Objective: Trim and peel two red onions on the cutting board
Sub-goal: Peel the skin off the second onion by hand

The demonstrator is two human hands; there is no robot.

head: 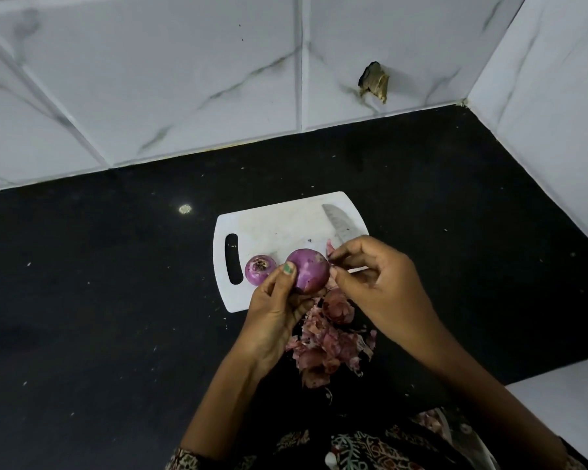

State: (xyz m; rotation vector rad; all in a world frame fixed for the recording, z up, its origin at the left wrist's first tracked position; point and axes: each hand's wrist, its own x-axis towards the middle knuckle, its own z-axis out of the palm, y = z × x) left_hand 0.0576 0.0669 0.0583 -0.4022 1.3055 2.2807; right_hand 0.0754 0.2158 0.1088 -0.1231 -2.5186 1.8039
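Note:
My left hand (275, 307) grips a purple red onion (309, 269) above the near edge of the white cutting board (272, 228), thumb on top. My right hand (374, 279) pinches a thin strip of onion skin (330, 250) at the onion's right side. A second red onion (259, 269), smaller-looking and trimmed on top, sits on the board just left of the held one. A knife (338, 222) lies on the board's right part, its handle hidden behind my right hand.
A heap of pink onion peels (326, 347) lies on the black counter (116, 283) just in front of the board. White marble-look tiled walls (184, 79) close off the back and right. A brown patch (374, 81) marks the back wall.

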